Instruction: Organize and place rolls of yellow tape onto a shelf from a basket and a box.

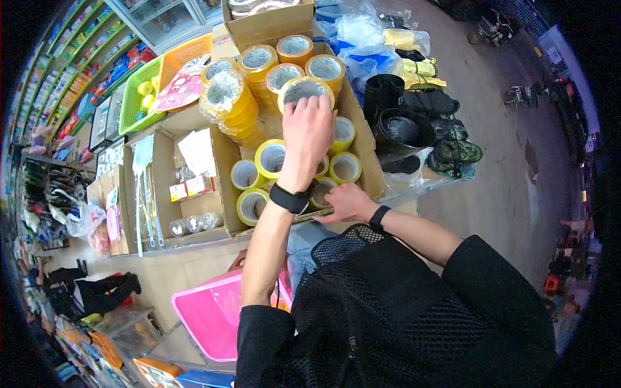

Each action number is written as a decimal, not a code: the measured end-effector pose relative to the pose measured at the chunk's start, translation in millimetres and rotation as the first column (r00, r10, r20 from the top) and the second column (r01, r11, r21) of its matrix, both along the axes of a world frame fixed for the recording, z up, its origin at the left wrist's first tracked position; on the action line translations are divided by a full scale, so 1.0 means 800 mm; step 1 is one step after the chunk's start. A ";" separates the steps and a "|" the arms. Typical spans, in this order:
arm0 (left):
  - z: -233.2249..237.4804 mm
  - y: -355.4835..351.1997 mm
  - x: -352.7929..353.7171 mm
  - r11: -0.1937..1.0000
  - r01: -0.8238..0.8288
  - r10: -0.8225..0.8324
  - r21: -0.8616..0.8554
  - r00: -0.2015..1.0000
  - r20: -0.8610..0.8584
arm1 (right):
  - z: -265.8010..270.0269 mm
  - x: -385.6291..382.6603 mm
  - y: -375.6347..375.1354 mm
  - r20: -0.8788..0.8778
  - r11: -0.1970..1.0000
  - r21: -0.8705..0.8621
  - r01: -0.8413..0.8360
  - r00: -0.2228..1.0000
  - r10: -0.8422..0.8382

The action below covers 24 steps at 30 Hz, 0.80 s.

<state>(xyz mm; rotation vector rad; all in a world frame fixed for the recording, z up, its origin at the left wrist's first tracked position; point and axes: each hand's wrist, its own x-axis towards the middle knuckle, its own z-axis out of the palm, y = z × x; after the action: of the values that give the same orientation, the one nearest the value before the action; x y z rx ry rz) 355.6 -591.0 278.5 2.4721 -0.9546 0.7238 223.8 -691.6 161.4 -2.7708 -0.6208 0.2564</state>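
Note:
My left hand reaches into a cardboard box of tape rolls. Its fingers are hooked into the hole of a yellow tape roll on top of a stack. Near the box's front edge, my right hand rests by the rim and a low tape roll; its fingers look spread. Around them stand taller stacks of yellow and orange rolls at the back, a leaning wrapped stack at the left, and lower rolls in front.
Left of the box are a compartment with small boxes, light blue swatters and a green basket. Black boots and folded shoes stand at the right. A pink tray lies below the table.

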 end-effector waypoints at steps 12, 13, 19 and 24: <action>-0.052 0.058 -0.090 0.982 -0.146 0.162 0.121 0.977 -0.137 | -0.004 0.006 -0.005 0.028 0.997 0.070 -0.019 0.999 0.017; -0.055 0.052 -0.094 0.977 -0.153 0.176 0.145 0.972 -0.159 | -0.007 0.003 -0.005 0.040 0.996 0.088 -0.027 0.999 0.024; -0.020 0.035 -0.044 0.972 -0.132 0.164 0.196 0.974 -0.156 | 0.002 0.004 -0.005 -0.052 0.995 0.100 0.020 0.999 -0.015; -0.041 0.010 0.022 0.895 -0.044 0.167 0.444 0.956 -0.242 | 0.010 0.004 -0.004 -0.033 0.999 0.051 0.011 0.999 -0.010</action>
<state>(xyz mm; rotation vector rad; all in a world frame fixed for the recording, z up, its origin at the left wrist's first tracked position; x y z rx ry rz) 373.3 -582.9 245.9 2.9320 -0.9600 0.1909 227.3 -694.7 169.7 -2.7143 -0.5961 0.2788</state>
